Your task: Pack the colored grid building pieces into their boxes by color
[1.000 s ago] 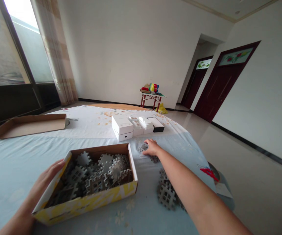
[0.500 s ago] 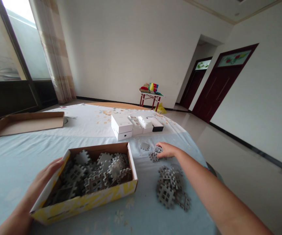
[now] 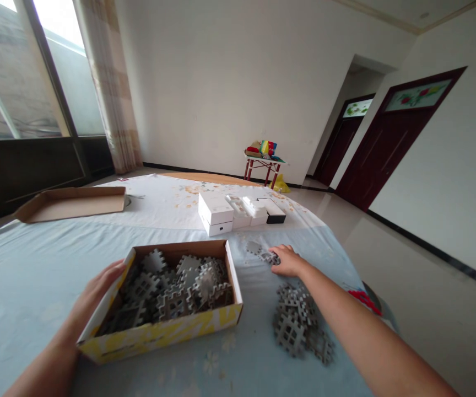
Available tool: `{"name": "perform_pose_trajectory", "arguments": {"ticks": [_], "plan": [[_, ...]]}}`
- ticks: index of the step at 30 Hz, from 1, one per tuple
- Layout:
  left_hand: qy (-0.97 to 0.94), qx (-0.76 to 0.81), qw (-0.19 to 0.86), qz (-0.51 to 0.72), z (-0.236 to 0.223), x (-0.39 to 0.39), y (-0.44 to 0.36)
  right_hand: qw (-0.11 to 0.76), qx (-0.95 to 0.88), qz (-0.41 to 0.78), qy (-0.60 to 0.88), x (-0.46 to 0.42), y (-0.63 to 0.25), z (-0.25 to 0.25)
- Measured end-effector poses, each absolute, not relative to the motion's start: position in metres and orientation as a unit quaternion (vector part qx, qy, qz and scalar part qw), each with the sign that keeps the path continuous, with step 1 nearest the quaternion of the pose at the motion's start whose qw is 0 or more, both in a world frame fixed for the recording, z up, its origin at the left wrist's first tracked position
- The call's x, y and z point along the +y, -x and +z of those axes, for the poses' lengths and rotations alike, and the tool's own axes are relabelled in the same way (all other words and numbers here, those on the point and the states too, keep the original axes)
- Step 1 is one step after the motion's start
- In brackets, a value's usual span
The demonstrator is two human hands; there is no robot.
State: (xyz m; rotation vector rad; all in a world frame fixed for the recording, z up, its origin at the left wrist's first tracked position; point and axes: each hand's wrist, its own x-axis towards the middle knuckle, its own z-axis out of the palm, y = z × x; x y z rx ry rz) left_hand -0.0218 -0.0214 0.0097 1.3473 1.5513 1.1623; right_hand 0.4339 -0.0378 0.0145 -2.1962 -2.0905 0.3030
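Observation:
My left hand [image 3: 101, 284] is closed on the left wall of an open cardboard box [image 3: 163, 335] with yellow and white sides. Inside lie many grey interlocking plastic tiles [image 3: 176, 295] with notched edges, some solid and some with square windows. To the right of the box, my right hand [image 3: 288, 261] pinches a grey notched tile [image 3: 271, 257] at table level, its fingers partly hiding it. A flat grey tile [image 3: 254, 247] lies just left of those fingers. Closer to me, a loose pile of grey tiles [image 3: 293, 320] rests below my right forearm.
White product boxes [image 3: 216, 214] and a black-edged tray [image 3: 276, 211] stand behind the tiles. A shallow cardboard lid [image 3: 76, 203] lies at the far left of the cloth-covered table [image 3: 172, 218]. Something red [image 3: 364, 300] shows at the right edge. A small table [image 3: 265, 161] stands by the wall.
The view has turned slightly left, so everything sits further right. My right hand has dipped a little toward the table among the tiles. My left hand stays on the box.

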Motion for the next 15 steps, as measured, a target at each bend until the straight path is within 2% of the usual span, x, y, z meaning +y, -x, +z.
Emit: {"name": "perform_pose_trajectory", "arguments": {"ticks": [3, 15], "plan": [[-0.497, 0.569, 0.462, 0.465, 0.011, -0.023, 0.024, 0.054, -0.691, 0.088, 0.715, -0.039, -0.435, 0.013], [-0.519, 0.576, 0.437, 0.456, 0.013, -0.024, 0.023, 0.092, -0.688, 0.074, 0.716, -0.026, -0.443, 0.017]]}}
